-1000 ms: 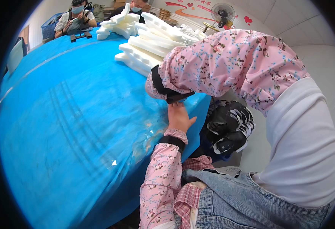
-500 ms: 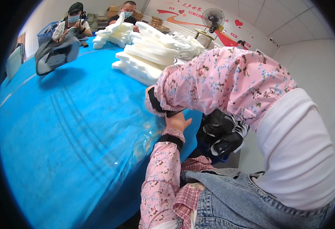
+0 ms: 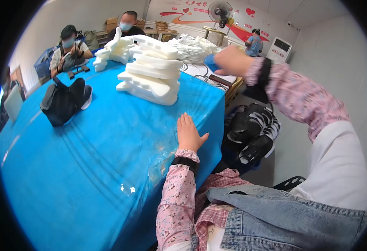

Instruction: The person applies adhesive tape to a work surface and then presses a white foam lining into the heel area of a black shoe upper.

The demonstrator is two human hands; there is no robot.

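Note:
My left hand (image 3: 189, 133) rests flat on the blue sheet (image 3: 108, 167) covering the table, near its right edge. Its fingers lie stretched out, thumb apart, with nothing in them. Farther off to the right, my right hand (image 3: 235, 61) is raised over the far right corner, its fingers curled at a small blue thing (image 3: 210, 63) whose kind I cannot make out. Beyond my left hand stands a stack of white foam pieces (image 3: 152, 79). At the left of the table lies a black and grey fabric piece (image 3: 65, 101), shaped like a pouch or shoe upper.
Below the table's right edge, black and white pieces (image 3: 252, 131) fill a container. A white patterned sheet (image 3: 206, 73) with a dark flat object (image 3: 220, 82) lies at the far corner, beside a white pile (image 3: 194, 48). Two masked people sit across the table; another stands at the back.
My right hand has swung from over my left hand to the far right corner. The black and grey fabric piece, in the air above the table before, now lies on it.

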